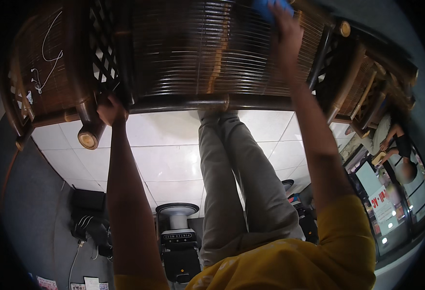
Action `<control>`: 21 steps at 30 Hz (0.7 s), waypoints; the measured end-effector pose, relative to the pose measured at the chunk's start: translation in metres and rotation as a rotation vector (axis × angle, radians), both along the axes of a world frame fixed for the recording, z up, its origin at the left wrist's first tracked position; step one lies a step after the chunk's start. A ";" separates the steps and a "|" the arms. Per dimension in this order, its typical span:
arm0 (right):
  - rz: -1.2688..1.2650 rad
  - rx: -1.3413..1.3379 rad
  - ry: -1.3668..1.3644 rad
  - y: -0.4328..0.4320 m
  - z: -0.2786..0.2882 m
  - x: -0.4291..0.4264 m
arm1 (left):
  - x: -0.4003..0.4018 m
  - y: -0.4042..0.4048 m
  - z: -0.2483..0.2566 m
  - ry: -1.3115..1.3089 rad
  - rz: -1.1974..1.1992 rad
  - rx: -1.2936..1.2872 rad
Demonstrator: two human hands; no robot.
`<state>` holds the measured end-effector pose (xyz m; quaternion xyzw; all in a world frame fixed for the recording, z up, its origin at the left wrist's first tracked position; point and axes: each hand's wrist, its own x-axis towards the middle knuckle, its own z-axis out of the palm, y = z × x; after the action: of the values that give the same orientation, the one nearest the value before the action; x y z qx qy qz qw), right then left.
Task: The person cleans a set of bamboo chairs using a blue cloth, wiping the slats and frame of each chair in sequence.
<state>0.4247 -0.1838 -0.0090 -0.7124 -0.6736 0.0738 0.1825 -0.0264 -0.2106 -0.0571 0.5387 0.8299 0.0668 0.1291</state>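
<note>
A dark bamboo bench [183, 65] with a slatted seat spans the upper middle, its thick front pole nearest my legs. My right hand [288, 32] reaches over the far right part of the seat and presses on a blue cloth or sponge [272, 11], partly cut off by the top edge. My left hand [111, 109] grips the bamboo frame at the bench's left end, beside the lattice armrest [103, 61]; its fingertips are hidden.
Left stands another bamboo seat [47, 79] with white wired earphones [53, 59] on it. Further bamboo furniture [355, 83] is at the right, near a seated person [397, 145] and a glass door [386, 206]. Behind me are a barber-style chair [179, 246] and white floor tiles [169, 159].
</note>
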 end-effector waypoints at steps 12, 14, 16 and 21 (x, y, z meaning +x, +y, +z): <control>0.202 -0.685 0.119 -0.182 0.004 -0.092 | 0.006 -0.002 0.000 0.050 0.015 -0.038; 0.187 -0.586 0.181 -0.156 0.010 -0.079 | 0.012 0.000 0.004 0.014 0.023 -0.018; 0.070 -0.320 -0.044 -0.106 0.010 -0.074 | 0.017 0.003 0.003 -0.011 0.033 0.004; 0.059 0.007 -0.015 0.085 0.012 -0.081 | 0.013 0.001 0.001 0.042 0.056 0.026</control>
<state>0.3433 -0.0986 0.0028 -0.6921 -0.6959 0.0713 0.1776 -0.0139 -0.2099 -0.0560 0.5181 0.8463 0.0697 0.1029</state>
